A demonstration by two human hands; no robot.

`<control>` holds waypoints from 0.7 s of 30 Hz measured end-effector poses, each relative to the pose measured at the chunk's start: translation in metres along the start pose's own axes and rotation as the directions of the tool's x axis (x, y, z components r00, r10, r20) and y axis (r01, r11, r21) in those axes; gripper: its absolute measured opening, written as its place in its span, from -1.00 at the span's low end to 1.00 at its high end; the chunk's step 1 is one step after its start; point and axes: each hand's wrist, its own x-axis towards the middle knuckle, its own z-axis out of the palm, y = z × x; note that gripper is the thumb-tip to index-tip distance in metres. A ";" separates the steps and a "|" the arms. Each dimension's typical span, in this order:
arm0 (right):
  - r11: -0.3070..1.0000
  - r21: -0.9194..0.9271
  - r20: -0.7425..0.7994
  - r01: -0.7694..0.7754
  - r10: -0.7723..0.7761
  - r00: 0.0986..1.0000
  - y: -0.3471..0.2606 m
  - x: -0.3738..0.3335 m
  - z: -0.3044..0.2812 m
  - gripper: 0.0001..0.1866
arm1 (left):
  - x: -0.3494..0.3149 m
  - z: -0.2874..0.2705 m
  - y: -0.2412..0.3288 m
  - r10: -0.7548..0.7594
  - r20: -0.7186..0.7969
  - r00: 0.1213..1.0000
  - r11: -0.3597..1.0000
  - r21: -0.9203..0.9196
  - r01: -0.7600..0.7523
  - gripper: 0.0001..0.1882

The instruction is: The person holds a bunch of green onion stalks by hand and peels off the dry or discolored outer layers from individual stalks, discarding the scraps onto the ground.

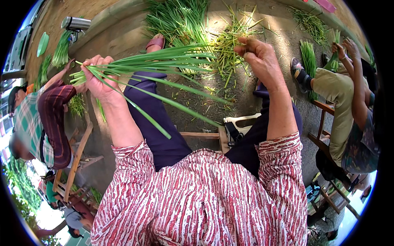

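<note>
My left hand (pixel 99 77) is closed round the pale cut ends of a bunch of garlic chives (pixel 164 62). The long flat green leaves fan out to the right, and a few hang lower, over my lap. My right hand (pixel 262 60) is raised just beyond the leaf tips, its thumb and fingers pinched together. What it pinches, if anything, is too small to make out. Below and behind it lies a loose pile of yellowed leaf trimmings (pixel 228 53) on the ground. A large heap of green chives (pixel 176 18) lies at the far middle.
A low curb (pixel 117 18) runs along the far side. A metal flask (pixel 76 23) stands at the far left. People sit close by on both sides, one's hands (pixel 345 49) holding greens at right. A wooden stool (pixel 79 158) stands at left; a white plastic object (pixel 242 123) lies between my legs.
</note>
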 end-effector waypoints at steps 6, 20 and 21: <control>0.910 0.335 0.145 -0.244 0.206 0.968 0.001 -0.034 0.021 -0.68 | -0.014 -0.023 0.016 -0.039 0.004 0.999 0.998 -0.047 0.039 -0.84; 0.531 0.536 0.513 -0.656 0.413 0.753 0.043 -0.107 0.069 -0.66 | -0.056 -0.071 0.038 0.019 -0.120 0.993 1.000 -0.006 -0.020 -0.85; 0.539 0.524 0.528 -0.659 0.401 0.748 0.041 -0.108 0.071 -0.63 | -0.057 -0.072 0.040 0.008 -0.124 0.992 1.000 -0.004 -0.008 -0.85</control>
